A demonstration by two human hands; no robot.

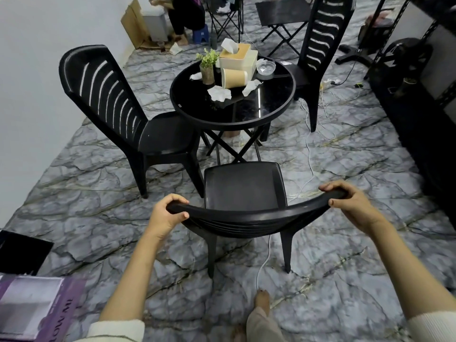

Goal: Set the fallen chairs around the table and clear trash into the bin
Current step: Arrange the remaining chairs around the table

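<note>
- Head view looks down on a round black table [197, 104] with three black chairs standing upright around it on a grey marble-patterned floor [98, 218].
- On the table a cream tissue box [243, 59] has a white tissue sticking up from the slot in its wooden lid.
- Just in front of the box a paper cup [234, 78] lies on its side, mouth toward the left (whether anything is inside cannot be told).
- A clear bowl [266, 66] sits to the right of the box, and a small potted plant [208, 66] stands to its left.
- Crumpled tissues [219, 93] lie loose on the tabletop around the cup.
- A grey bin [154, 22] stands against the far wall, next to flattened cardboard [132, 21].
- The left hand [167, 214] is closed around the left end of the nearest chair [243, 186] at its top rail, fingers over the top and thumb underneath.
- The right hand [350, 204] grips the right end of the same rail in the same way.
- That chair stands on its legs, its seat facing the table; a second chair [118, 114] is at the left and a third chair [318, 45] at the far right.
- A white cable [264, 262] trails across the floor under the nearest chair.
</note>
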